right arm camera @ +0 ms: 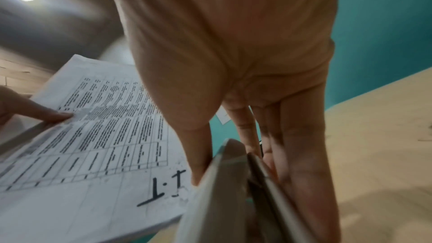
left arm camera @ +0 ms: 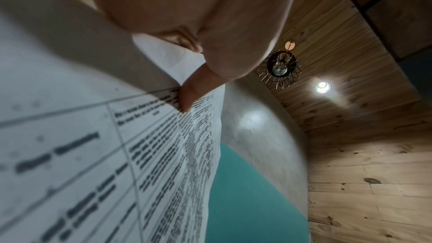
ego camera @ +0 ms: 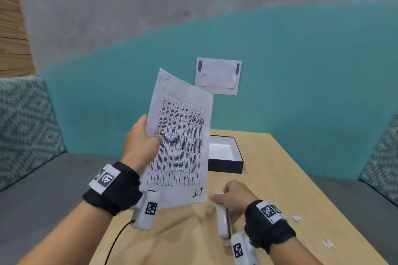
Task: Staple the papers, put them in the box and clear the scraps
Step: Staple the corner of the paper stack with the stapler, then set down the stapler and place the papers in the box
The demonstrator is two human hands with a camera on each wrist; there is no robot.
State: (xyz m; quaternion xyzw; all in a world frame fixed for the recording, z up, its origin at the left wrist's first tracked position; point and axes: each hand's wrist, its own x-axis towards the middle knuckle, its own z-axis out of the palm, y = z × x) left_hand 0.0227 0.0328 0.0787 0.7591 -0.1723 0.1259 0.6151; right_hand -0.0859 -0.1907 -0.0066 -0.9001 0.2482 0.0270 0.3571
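Left hand: the left hand [ego camera: 141, 143] holds the papers [ego camera: 178, 142] up off the table, thumb [left arm camera: 189, 97] pressed on the printed face and the other fingers curled behind the sheets, a pinch on the long edge at about 9 o'clock of the page. Likely reason: a side grip keeps the bundle squared and leaves the corners free.

Papers: they stand nearly upright, tilted, with the handwritten mark [right arm camera: 163, 189] at the near corner, about 5 o'clock of the page, hanging just beside the other hand. That corner looks offered to the stapler, I'd say.

Right hand: the right hand [ego camera: 234, 197] grips the stapler [ego camera: 223, 221] low over the table, thumb on one side and the fingers [right arm camera: 292, 136] pressed together along the other, wrapped round the body. The nose points towards the papers, at 12 o'clock from the wrist.

Stapler mouth: in the right wrist view its two arms [right arm camera: 233, 182] stand slightly apart, no sheet between them yet.

Step in hand: my read, lining up corner and stapler; whether a staple is already in, I cannot tell.

Box: the box [ego camera: 226, 153] sits open on the table [ego camera: 290, 178] at 12 o'clock from the stapler, white inside, nothing visible in it, ready to receive the bundle.

Scraps: small white scraps [ego camera: 297, 218] lie at 3 o'clock of the right wrist, more [ego camera: 328, 243] nearer the edge, not yet cleared.

Wall: a taped sheet [ego camera: 218, 76] hangs above the box.
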